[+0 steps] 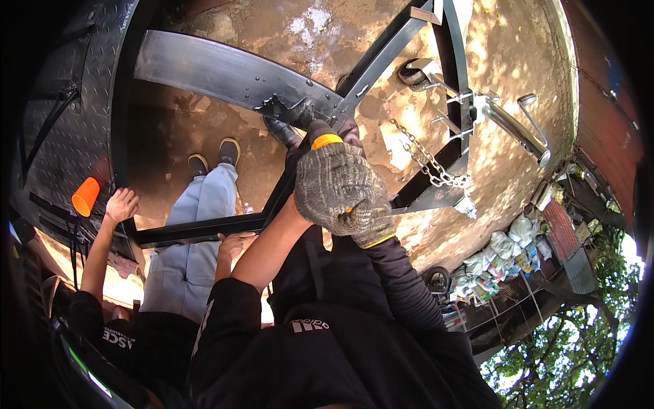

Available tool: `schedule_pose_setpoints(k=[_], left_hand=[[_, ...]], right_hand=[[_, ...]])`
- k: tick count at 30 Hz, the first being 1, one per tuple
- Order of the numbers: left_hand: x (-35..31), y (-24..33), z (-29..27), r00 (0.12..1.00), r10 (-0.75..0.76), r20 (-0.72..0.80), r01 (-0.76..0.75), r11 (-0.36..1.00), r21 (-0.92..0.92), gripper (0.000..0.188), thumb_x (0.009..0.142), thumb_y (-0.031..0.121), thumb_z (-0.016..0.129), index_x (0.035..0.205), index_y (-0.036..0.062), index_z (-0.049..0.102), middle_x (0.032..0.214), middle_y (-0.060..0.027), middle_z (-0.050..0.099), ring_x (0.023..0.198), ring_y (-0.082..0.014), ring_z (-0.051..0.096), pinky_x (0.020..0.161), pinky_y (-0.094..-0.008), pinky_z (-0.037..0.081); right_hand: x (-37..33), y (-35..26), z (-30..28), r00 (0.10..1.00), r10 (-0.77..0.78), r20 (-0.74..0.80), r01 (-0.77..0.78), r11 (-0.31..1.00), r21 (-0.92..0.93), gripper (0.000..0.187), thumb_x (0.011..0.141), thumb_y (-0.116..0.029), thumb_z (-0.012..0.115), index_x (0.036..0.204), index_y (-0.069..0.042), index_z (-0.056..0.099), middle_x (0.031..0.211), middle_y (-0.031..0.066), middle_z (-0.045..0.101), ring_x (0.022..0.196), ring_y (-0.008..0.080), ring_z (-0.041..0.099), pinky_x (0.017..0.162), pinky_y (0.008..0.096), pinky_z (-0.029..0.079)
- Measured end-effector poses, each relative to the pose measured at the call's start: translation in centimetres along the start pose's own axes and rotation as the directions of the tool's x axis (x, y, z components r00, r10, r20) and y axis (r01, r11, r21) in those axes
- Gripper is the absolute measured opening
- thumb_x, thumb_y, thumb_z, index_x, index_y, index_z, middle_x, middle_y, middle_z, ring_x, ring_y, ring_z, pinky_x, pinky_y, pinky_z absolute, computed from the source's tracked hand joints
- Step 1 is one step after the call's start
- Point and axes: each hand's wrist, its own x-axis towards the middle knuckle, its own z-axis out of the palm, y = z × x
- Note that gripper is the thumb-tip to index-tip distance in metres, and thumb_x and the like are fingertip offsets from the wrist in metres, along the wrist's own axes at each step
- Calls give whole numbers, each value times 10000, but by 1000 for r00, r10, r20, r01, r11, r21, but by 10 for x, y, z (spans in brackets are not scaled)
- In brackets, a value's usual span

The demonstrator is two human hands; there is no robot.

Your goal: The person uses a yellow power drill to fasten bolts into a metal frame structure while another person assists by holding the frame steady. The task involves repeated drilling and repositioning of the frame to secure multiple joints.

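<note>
My left hand (334, 180) and my right hand (371, 219) wear grey knit gloves and are closed together, one against the other, around a tool with a yellow-orange collar (326, 141). Its dark end reaches the wide black steel bar (225, 68) near a bolted corner, and most of its handle is hidden in the gloves; I cannot tell its kind. A glossy, ragged black patch (286, 109) marks the bar around that end. More frame bars (388, 54) join there and run to the upper right.
At left, a co-worker's bare hands (122, 204) are at the frame, near an orange cup (85, 196) by a tread-plate deck (88, 88). A chain (426, 160), a small wheel (414, 73) and a cranked jack (514, 126) are at right. Filled bags (501, 255) lie beyond.
</note>
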Motion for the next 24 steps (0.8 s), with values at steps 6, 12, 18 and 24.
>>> schedule_pose_setpoints(k=[6,12,18,24], left_hand=[[-6,-5,0,997,-73,-18,68,974,-214,346,852,279,414,1127,72,452,1131,-75,499,1048,-207,478,933,-368,359],[-6,1,1,979,-201,-18,170,869,-464,359,885,308,374,1137,60,440,1143,-90,492,1058,-212,473,947,-374,351],[-5,-7,2,931,-347,114,266,432,-862,356,883,312,383,1118,54,454,1118,-96,505,1040,-219,485,932,-388,364],[-1,-30,2,928,-246,279,216,-257,-942,350,874,309,409,1106,52,456,1094,-96,513,1016,-225,497,911,-408,380]], right_hand=[[-8,35,4,985,-157,66,169,853,-494,648,615,-341,691,1140,-39,460,1125,145,494,1058,310,446,933,398,321],[-5,29,4,996,-91,19,91,922,-376,672,618,-342,691,1161,-35,440,1157,154,467,1090,311,415,948,396,302],[-5,27,8,1000,0,-16,-1,999,-41,674,620,-345,688,1165,-37,437,1153,155,467,1088,317,415,945,399,304],[-5,19,2,995,-86,54,99,933,-346,583,683,-265,627,1174,-35,415,1142,139,470,1070,275,430,930,364,325]])
